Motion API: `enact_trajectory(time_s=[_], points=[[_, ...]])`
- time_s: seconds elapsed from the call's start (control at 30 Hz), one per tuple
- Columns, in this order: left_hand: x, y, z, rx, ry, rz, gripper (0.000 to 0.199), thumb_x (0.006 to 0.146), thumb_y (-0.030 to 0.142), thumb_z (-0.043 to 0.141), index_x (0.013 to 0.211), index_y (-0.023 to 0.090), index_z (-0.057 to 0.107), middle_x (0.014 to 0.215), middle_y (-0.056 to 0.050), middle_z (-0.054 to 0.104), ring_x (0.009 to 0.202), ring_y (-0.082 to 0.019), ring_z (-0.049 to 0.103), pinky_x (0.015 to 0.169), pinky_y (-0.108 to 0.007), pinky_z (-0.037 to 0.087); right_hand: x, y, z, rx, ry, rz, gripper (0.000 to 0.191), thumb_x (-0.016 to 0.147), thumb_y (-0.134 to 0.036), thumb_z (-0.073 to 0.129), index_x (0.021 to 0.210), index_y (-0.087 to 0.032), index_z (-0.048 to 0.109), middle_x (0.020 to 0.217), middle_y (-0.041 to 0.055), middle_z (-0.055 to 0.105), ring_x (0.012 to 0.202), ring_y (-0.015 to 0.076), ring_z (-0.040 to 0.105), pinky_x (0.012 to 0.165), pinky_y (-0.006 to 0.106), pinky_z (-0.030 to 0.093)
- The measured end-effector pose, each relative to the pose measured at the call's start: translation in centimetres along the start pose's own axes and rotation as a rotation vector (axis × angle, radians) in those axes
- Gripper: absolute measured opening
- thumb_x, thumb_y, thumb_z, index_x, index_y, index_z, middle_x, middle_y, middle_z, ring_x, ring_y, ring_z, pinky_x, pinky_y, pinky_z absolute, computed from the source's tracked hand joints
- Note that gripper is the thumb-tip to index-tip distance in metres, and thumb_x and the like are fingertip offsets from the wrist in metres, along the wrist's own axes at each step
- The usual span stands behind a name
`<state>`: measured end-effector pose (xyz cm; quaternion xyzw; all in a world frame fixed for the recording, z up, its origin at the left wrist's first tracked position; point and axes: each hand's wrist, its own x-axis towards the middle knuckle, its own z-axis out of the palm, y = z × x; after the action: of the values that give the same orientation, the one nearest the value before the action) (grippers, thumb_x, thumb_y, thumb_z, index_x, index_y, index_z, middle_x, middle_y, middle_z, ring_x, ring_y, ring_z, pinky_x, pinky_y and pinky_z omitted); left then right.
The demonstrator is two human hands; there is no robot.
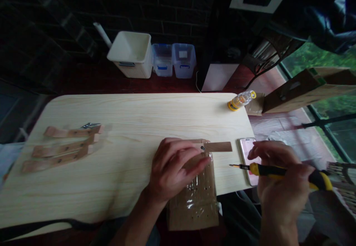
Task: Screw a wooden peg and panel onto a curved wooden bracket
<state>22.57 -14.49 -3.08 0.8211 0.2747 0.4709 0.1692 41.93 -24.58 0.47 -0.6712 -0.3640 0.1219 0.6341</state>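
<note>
A flat wooden strip [219,147] with a dark screw or hole near its middle lies across a taped cardboard piece [194,209] at the table's front edge. My left hand [176,164] rests over the strip's left part, its fingers closed on it; the fingertips are partly hidden. On the right, my right hand [280,179] is wrapped round a yellow and black screwdriver [272,170]. The screwdriver's tip points left, a little below and right of the strip, touching nothing. Beneath its shaft lies a phone [247,146] with a lit screen.
Several wooden pieces [66,147] lie on the table [133,108] at the left, beside small metal parts [90,125]. A plastic bottle [241,100] stands at the back right corner. Beyond the table are a white bin [136,60], two clear boxes [183,62] and a cardboard box [294,90].
</note>
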Motion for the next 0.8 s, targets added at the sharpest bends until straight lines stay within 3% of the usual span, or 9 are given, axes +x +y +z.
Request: enact_trajectory(time_s=[0.1, 0.2, 0.27, 0.33, 0.4, 0.47, 0.53, 0.67, 0.8], points=[[-1.2, 2.4, 0.8, 0.004, -0.055, -0.064, 0.026, 0.09, 0.015, 0.079, 0.106, 0.025, 0.061, 0.088, 0.002, 0.076, 0.077, -0.014, 0.073, 0.075, -0.028, 0.062, 0.6, 0.9, -0.1, 0.007, 0.099, 0.104, 0.069, 0.102, -0.074, 0.034, 0.084, -0.019, 0.07, 0.068, 0.0013, 0.057, 0.058, 0.0143, 0.054, 0.051, 0.028, 0.04], [-2.8, 4.3, 1.9, 0.065, -0.151, -0.226, 0.016, 0.097, 0.018, 0.071, 0.109, 0.024, 0.062, 0.077, 0.002, 0.072, 0.068, -0.014, 0.071, 0.068, -0.028, 0.06, 0.9, 3.1, 0.0, 0.072, 0.174, 0.149, 0.052, 0.101, -0.065, 0.05, 0.084, -0.019, 0.068, 0.071, -0.0004, 0.062, 0.053, 0.0107, 0.054, 0.051, 0.026, 0.042], [-3.6, 4.9, 2.5, 0.086, -0.17, -0.288, 0.017, 0.098, 0.02, 0.068, 0.114, 0.023, 0.063, 0.085, -0.001, 0.074, 0.076, -0.017, 0.073, 0.071, -0.03, 0.061, 1.1, 5.0, 0.3, 0.083, 0.11, 0.126, 0.044, 0.103, -0.06, 0.052, 0.099, -0.02, 0.071, 0.078, 0.0011, 0.069, 0.061, 0.0136, 0.065, 0.065, 0.031, 0.054], [-3.9, 4.9, 2.7, 0.107, -0.186, -0.299, 0.021, 0.099, 0.022, 0.066, 0.119, 0.023, 0.063, 0.101, -0.005, 0.077, 0.091, -0.021, 0.075, 0.081, -0.035, 0.062, 1.3, 6.8, 0.8, 0.11, -0.021, 0.133, 0.041, 0.102, -0.058, 0.053, 0.116, -0.023, 0.069, 0.093, 0.0055, 0.078, 0.086, 0.0211, 0.078, 0.085, 0.041, 0.06], [-3.8, 4.8, 2.4, 0.166, -0.232, -0.287, 0.021, 0.098, 0.024, 0.066, 0.119, 0.024, 0.063, 0.112, -0.008, 0.076, 0.102, -0.025, 0.074, 0.089, -0.039, 0.061, 1.2, 8.1, 1.4, 0.21, -0.174, 0.183, 0.044, 0.103, -0.061, 0.05, 0.128, -0.027, 0.062, 0.112, 0.0096, 0.08, 0.107, 0.0258, 0.079, 0.098, 0.048, 0.059], [-3.8, 5.0, 1.9, 0.269, -0.305, -0.289, 0.023, 0.096, 0.03, 0.07, 0.116, 0.023, 0.065, 0.115, -0.01, 0.076, 0.105, -0.029, 0.072, 0.091, -0.044, 0.06, 0.9, 8.9, 2.2, 0.248, -0.295, 0.26, 0.048, 0.103, -0.065, 0.048, 0.131, -0.028, 0.059, 0.117, 0.0106, 0.08, 0.115, 0.0271, 0.077, 0.105, 0.052, 0.056], [-4.1, 5.5, 1.6, 0.369, -0.377, -0.313, 0.036, 0.09, 0.039, 0.078, 0.118, 0.02, 0.065, 0.12, -0.013, 0.074, 0.109, -0.035, 0.069, 0.093, -0.051, 0.058, 0.6, 9.4, 2.8, 0.268, -0.373, 0.341, 0.053, 0.102, -0.069, 0.045, 0.132, -0.027, 0.059, 0.115, 0.011, 0.081, 0.116, 0.0286, 0.077, 0.105, 0.055, 0.055], [-5.6, 6.8, 1.6, 0.392, -0.49, -0.31, 0.085, 0.074, 0.052, 0.09, 0.143, 0.015, 0.055, 0.151, -0.022, 0.058, 0.138, -0.048, 0.053, 0.113, -0.069, 0.045, 0.3, 9.6, 3.0, 0.356, -0.416, 0.455, 0.058, 0.1, -0.075, 0.042, 0.131, -0.029, 0.059, 0.116, 0.0101, 0.08, 0.112, 0.0299, 0.078, 0.095, 0.053, 0.06], [-5.8, 5.9, 0.7, 0.287, -0.595, -0.248, 0.091, 0.073, 0.037, 0.085, 0.153, 0.017, 0.046, 0.163, -0.018, 0.048, 0.152, -0.043, 0.042, 0.129, -0.067, 0.031, 0.9, 9.8, 1.9, 0.411, -0.438, 0.501, 0.059, 0.101, -0.073, 0.043, 0.134, -0.027, 0.058, 0.118, 0.0096, 0.08, 0.104, 0.0271, 0.079, 0.097, 0.049, 0.059]])
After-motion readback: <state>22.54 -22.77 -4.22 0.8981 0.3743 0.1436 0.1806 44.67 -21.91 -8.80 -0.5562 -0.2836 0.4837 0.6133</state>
